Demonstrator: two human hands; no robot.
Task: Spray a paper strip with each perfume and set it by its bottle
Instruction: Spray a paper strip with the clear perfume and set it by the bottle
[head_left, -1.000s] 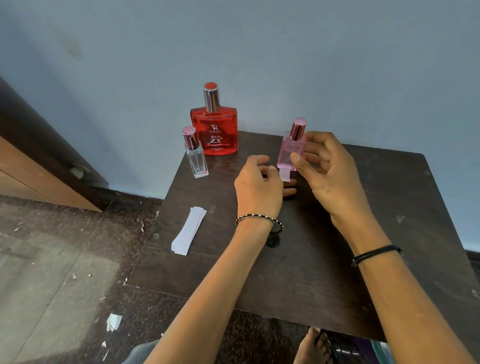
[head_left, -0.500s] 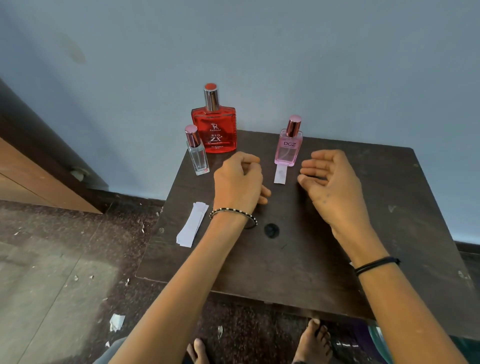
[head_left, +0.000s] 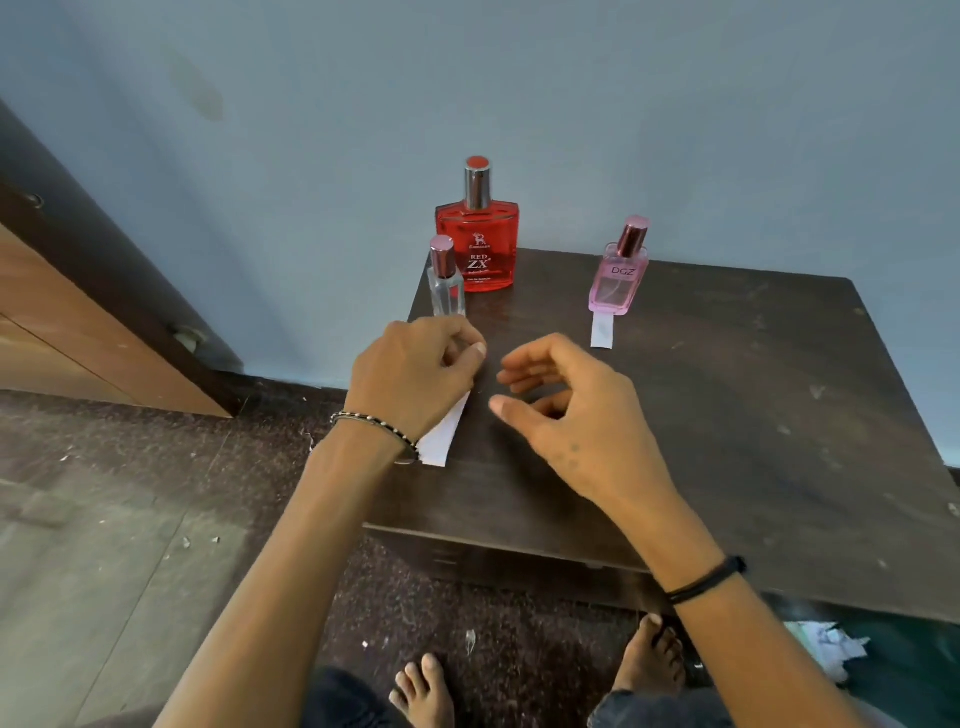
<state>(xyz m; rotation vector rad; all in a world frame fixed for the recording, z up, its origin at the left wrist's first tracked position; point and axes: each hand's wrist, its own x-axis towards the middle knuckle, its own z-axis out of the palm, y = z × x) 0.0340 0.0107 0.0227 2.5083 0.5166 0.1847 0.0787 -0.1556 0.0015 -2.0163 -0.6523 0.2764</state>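
Head view. Dark brown wooden table (head_left: 727, 415) against a pale blue wall (head_left: 623, 104).

At the far left corner, upright: flat red glass perfume bottle (head_left: 477, 249) marked RED ZX, silver collar and red cap; just before it and to its left, small clear glass bottle (head_left: 445, 286) with a pink metallic cap.

Further right along the far edge, well apart from those two: pink glass bottle (head_left: 619, 286) marked DGZ, upright, capped. Directly before it, touching its base, a single short white paper strip (head_left: 601, 331), flat on the table.

Near the left edge: stack of long white paper strips (head_left: 441, 434), flat, far end covered by the left hand (head_left: 415, 374). Fingers curled down over that end; cannot tell whether pinching a strip or merely resting on it.

Right hand (head_left: 566, 410) just beside, raised over bare tabletop, fingers loosely bent, grasping nothing.

Beaded black-and-silver bracelet (head_left: 376, 426) on the left wrist; black band (head_left: 706, 579) on the right.
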